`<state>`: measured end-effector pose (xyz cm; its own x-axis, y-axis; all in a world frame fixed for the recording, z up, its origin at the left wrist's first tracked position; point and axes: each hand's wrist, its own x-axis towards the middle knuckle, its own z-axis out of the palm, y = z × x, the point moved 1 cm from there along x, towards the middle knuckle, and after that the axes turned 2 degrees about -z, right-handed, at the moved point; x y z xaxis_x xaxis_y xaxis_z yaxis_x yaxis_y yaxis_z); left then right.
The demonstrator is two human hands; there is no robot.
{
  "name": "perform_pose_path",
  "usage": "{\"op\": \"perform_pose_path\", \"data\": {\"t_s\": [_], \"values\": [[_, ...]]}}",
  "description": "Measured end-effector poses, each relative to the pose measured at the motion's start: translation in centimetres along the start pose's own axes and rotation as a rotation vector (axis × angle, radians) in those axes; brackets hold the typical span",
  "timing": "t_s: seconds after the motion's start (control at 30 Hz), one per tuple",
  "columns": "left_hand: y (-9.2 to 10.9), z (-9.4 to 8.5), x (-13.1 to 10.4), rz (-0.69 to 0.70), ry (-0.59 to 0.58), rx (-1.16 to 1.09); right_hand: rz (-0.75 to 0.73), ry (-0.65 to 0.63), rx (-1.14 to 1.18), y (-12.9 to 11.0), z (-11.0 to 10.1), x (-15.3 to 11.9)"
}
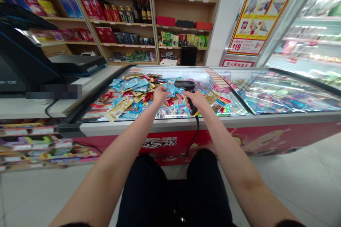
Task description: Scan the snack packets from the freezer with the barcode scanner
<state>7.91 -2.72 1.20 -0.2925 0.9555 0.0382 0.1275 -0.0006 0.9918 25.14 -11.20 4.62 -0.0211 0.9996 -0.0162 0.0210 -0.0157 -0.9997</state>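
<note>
My right hand grips a scanner point(184, 85) and my left hand point(160, 95) pinches a blue packet point(171, 88) just beside its head. Loose packets point(133, 84) lie heaped left of the scanner on the freezer point(160, 125), fewer to its right; how many have been handled, I cannot tell.

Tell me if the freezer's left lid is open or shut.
Shut: the glass lid covers the freezer, with packets lying on it.
</note>
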Motion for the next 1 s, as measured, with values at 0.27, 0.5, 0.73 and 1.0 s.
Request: {"op": "perform_pose_path", "data": {"t_s": [0.27, 0.5, 0.73, 1.0], "values": [[-0.7, 0.2, 0.7, 0.013, 0.0, 0.041, 0.011, -0.016, 0.018, 0.3, -0.2, 0.1], [-0.1, 0.8, 0.4, -0.007, -0.011, 0.03, 0.01, 0.011, 0.03, 0.5, -1.2, 0.2], [0.2, 3.7, 0.1, -0.039, -0.097, -0.03, -0.001, 0.109, 0.04, 1.4, -4.8, 0.4], [1.9, 10.5, -1.3, -0.099, -0.279, -0.135, -0.004, 0.242, 0.081, 2.4, -10.8, 0.2]]}}
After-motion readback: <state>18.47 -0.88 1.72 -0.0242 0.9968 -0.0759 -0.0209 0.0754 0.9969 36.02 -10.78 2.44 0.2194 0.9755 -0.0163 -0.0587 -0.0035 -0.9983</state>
